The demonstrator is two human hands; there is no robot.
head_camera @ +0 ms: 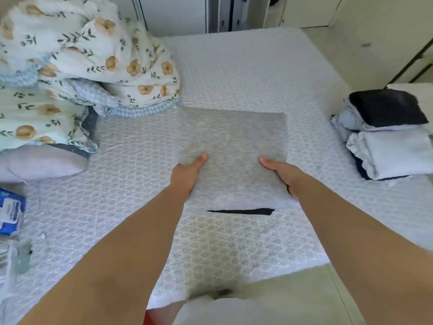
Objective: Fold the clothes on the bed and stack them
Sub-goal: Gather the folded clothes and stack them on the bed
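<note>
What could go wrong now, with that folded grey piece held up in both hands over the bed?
The folded grey garment is gripped only at its near edge by the left hand and right hand, so its far end may sag and the fold open. The stack of folded clothes sits near the right edge of the bed and already looks uneven; adding another piece carelessly might tip it off.

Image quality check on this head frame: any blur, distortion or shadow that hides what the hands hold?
Head view: soft throughout, wide-angle bending toward the edges. The folded grey cloth held by the left hand and right hand blends into the bed cover by pattern; its edges stay readable. Its shadow falls on the cover below. The stack at right is smeared. No glare.
</note>
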